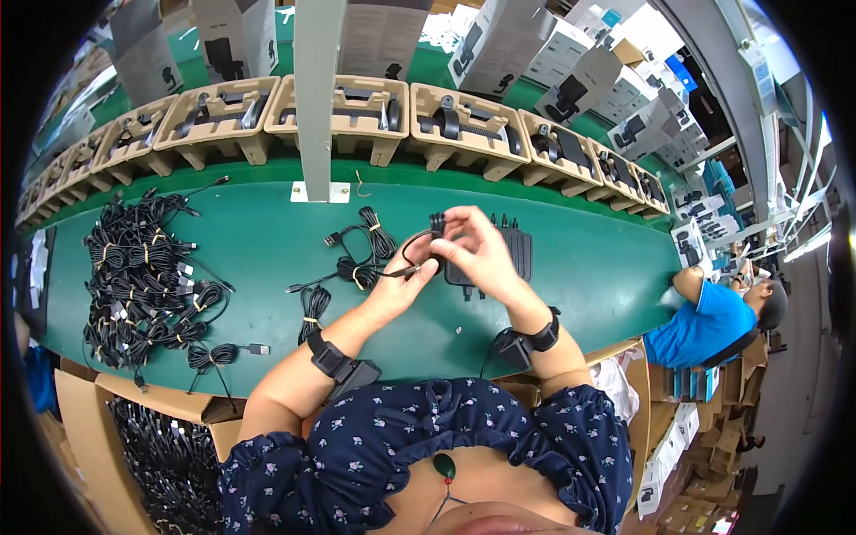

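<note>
Above the green table, both my hands are closed on a black cable whose loop stands between them. My left hand pinches its lower part between thumb and fingers. Higher up and to the right, my right hand grips a bunched part of the same cable. Just beyond my hands lie tied cable bundles, and a third bundle rests nearer my left forearm. A flat black box with short plugs along its edges sits partly behind my right hand.
A big heap of tied black cables covers the table's left. Moulded cardboard trays with black parts line the far shelf. A metal post rises ahead. A cardboard box of cables stands lower left. A person in blue sits right.
</note>
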